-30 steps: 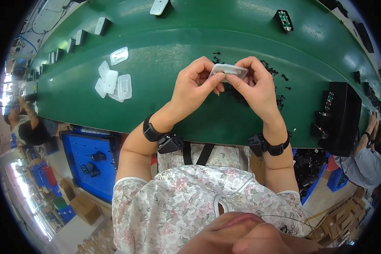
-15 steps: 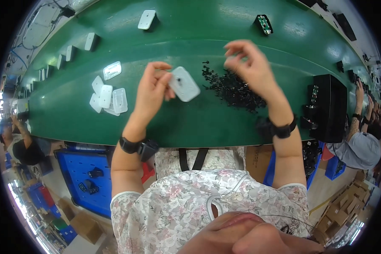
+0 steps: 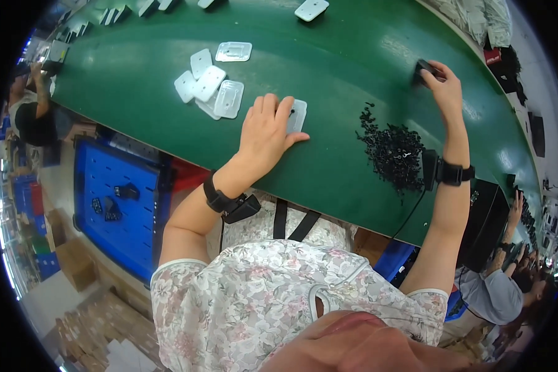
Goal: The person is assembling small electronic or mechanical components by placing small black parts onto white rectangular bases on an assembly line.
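Note:
My left hand [image 3: 265, 130] rests palm down on the table, its fingers stretched out and the thumb apart. Between thumb and forefinger lies a white plastic cover [image 3: 299, 115] with a small dark spot near one edge, partly hidden by the hand. Out to the far right, my right hand [image 3: 446, 90] grips a small black housing [image 3: 423, 70], blurred by motion. A heap of small black parts, apparently screws [image 3: 394, 155], lies between my hands, nearer the right forearm. Left of my left hand is a loose pile of white covers [image 3: 209, 84].
More black housings with white tops stand along the far side, one white-topped housing [image 3: 312, 9] nearest the middle. A black box [image 3: 480, 214] stands beyond my right forearm. A blue tray [image 3: 115, 180] sits below the table's left edge. Other people work at both ends.
My left hand has lowered the white cover to the table and spread its fingers. My right hand has reached far right and taken hold of a black housing. The view has turned.

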{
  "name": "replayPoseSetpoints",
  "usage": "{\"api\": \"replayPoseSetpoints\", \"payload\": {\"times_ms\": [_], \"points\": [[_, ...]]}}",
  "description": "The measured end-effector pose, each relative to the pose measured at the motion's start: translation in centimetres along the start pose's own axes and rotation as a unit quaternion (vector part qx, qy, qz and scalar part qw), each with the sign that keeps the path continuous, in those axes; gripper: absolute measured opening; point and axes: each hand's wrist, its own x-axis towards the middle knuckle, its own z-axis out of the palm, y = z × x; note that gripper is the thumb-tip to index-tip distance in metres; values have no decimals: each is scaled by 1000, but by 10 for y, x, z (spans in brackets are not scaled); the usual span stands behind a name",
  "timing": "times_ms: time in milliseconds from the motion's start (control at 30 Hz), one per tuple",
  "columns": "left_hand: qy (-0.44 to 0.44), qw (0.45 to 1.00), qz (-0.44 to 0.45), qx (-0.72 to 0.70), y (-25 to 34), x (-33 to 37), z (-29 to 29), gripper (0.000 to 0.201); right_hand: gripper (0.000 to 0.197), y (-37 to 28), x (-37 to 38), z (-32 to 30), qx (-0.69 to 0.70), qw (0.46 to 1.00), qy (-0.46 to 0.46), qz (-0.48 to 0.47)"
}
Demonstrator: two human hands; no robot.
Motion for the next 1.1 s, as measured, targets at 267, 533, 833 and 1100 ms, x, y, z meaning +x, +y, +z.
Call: {"api": "replayPoseSetpoints", "payload": {"times_ms": [267,533,833,1100], "points": [[-4,994,49,-99,-19,-14,-10,51,45,-101,-128,46,126,931,-161,-301],[14,986,60,-152,-15,-26,-1,52,43,-118,-157,48,14,935,-68,-347],[22,972,53,-229,-28,-35,-9,55,44,-142,-170,67,-15,906,-125,-403],[-17,977,69,-202,-30,-39,-9,53,46,-146,-171,69,-32,908,-158,-387]]}}
